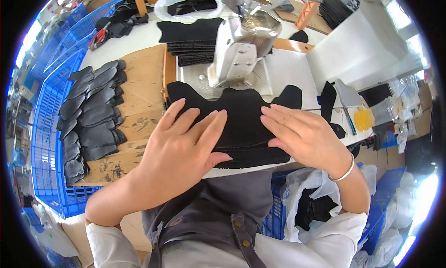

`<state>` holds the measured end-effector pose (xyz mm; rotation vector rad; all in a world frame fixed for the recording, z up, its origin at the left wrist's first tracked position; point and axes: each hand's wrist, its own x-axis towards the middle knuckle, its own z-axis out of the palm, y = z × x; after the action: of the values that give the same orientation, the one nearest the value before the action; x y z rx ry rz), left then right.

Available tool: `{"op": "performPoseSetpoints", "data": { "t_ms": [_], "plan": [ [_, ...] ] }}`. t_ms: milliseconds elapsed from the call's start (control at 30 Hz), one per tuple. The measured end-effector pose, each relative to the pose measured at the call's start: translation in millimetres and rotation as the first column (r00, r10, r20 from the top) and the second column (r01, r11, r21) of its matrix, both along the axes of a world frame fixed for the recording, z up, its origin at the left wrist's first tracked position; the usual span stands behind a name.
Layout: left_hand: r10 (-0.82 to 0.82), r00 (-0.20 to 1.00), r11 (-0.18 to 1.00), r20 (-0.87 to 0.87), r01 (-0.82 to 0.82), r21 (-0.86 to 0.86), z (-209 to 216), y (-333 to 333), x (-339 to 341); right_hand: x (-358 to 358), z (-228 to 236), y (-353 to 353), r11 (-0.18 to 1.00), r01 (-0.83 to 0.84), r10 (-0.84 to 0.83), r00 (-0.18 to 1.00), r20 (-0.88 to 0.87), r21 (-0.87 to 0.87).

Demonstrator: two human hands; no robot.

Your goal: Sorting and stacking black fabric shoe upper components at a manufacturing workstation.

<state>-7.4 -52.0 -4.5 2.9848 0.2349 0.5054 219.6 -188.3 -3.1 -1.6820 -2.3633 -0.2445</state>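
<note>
In front of a sewing machine (241, 50) lies a stack of black cut pieces (239, 115) with a wavy far edge. My left hand (181, 142) rests on its left part, fingers stretched and spread over the top piece, thumb by the near edge. At the right side, my right hand (302, 133) lays its straight fingers on the top piece, with the thumb lower along the stack's edge. Neither hand grips anything. Beneath the machine's head, the far side of the stack meets the metal plate (200, 75).
Overlapping dark pieces (95, 112) cover the left of a brown board (141, 82), beside a blue crate (46, 161). Another black stack (190, 36) stands behind. Red-handled scissors (99, 36) lie back left. A yellow-capped bottle (364, 118) is right. Below, a plastic bag (297, 180) holds black pieces.
</note>
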Motion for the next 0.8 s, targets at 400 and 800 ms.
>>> {"op": "performPoseSetpoints", "data": {
  "t_ms": [400,800],
  "plan": [
    [-0.017,0.987,0.899,0.161,-0.055,0.433,-7.2,11.4,8.5,-17.7,18.6,11.4,0.888,-0.194,0.060,0.948,0.314,0.417],
    [0.274,0.842,0.704,0.465,-0.505,0.500,50.5,154.0,0.3,-44.5,-34.9,6.3,0.953,0.091,-0.041,0.984,-0.173,0.289]
  ]
}}
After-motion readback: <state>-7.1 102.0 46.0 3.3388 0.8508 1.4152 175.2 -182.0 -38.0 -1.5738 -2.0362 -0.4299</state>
